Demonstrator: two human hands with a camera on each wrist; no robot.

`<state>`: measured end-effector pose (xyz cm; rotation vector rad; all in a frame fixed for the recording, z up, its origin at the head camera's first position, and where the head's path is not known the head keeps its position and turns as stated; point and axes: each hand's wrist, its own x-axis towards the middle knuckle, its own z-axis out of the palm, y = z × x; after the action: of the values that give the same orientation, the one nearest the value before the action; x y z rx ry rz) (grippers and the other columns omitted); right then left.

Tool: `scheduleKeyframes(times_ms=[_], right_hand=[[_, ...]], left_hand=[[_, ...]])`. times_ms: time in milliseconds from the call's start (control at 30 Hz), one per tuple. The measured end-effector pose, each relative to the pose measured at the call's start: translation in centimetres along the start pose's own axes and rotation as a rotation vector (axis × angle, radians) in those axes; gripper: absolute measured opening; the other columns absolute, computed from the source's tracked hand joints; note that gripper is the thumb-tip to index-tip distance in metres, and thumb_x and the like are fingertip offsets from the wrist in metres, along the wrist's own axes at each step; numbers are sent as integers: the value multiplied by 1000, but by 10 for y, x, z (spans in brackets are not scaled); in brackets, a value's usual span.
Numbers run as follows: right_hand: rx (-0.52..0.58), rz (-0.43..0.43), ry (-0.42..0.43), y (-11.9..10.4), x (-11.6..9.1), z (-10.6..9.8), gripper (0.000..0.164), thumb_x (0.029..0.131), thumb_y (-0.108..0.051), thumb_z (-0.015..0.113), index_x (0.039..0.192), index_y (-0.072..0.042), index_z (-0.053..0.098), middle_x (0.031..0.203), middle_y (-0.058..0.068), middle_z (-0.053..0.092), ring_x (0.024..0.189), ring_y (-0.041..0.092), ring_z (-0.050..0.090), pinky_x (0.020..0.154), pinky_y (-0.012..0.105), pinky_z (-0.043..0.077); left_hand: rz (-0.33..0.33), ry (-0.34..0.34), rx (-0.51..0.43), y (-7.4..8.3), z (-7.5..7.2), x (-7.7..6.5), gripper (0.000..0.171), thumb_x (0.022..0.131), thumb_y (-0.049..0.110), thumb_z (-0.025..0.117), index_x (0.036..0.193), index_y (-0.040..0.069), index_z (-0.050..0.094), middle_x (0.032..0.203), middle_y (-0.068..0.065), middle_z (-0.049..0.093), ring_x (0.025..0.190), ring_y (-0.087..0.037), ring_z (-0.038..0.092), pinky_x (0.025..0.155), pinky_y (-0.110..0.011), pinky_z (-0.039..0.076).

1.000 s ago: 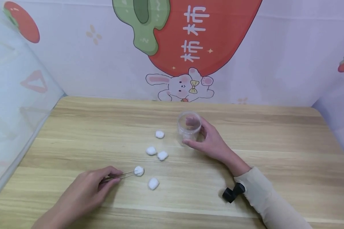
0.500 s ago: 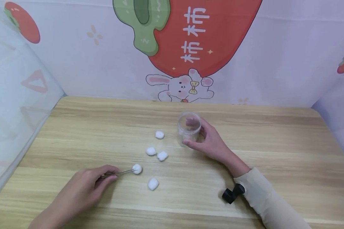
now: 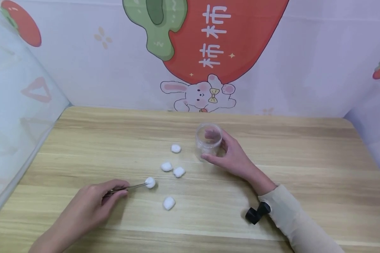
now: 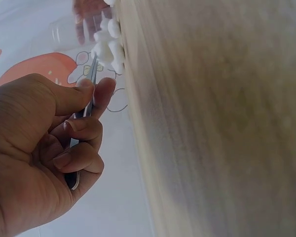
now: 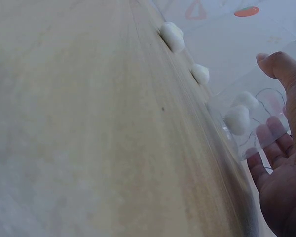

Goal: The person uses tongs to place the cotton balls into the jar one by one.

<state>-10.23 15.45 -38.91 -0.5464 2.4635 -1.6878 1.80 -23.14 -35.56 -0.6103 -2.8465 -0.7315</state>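
At the table [image 3: 209, 221] — left hand [image 3: 93, 202] holds tweezers [image 3: 134, 186], right hand [image 3: 234, 154] a jar [image 3: 205, 147].

A plain beige right sleeve [image 3: 294, 214] bears 1 black, apparently 2-part gadget [image 3: 254, 215] near its cuff [image 3: 270, 196].

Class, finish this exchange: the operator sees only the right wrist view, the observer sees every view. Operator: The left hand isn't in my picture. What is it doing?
Observer: In the head view, the left hand holds metal tweezers.
Operator: Is anything at their tips?
Observer: Yes, one white ball.
Operator: How many others lie outside the jar?
Observer: Four white balls lie on the table, left of the clear jar in the head view.
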Motion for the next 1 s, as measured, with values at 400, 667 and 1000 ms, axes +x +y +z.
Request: scheduleKeyframes(times_ms=[400,667,1000], right_hand=[[6,17,-13,-2,1,-1,72,87,-20,89,149,-19,52,144,3,63,140,20,56,126,50,36],[3,18,-1,-3,0,-2,72,87,-20,89,149,-17,52,144,5,63,140,22,57,125,50,39],[4,3,-5,1,2,-2,72,86,-20,89,148,-18,53,143,3,64,139,19,57,124,48,40]], left_hand=[[10,69,-38,5,-8,14,29,87,1,83,105,23,78,82,15,74,59,10,38,53,-9,35],[29,90,-89,9,-12,31,26,89,1,82,106,20,78,83,10,77,55,9,39,50,-10,35],[46,77,-129,18,-10,51,20,93,3,79,106,18,78,86,10,79,56,6,42,51,-11,37]])
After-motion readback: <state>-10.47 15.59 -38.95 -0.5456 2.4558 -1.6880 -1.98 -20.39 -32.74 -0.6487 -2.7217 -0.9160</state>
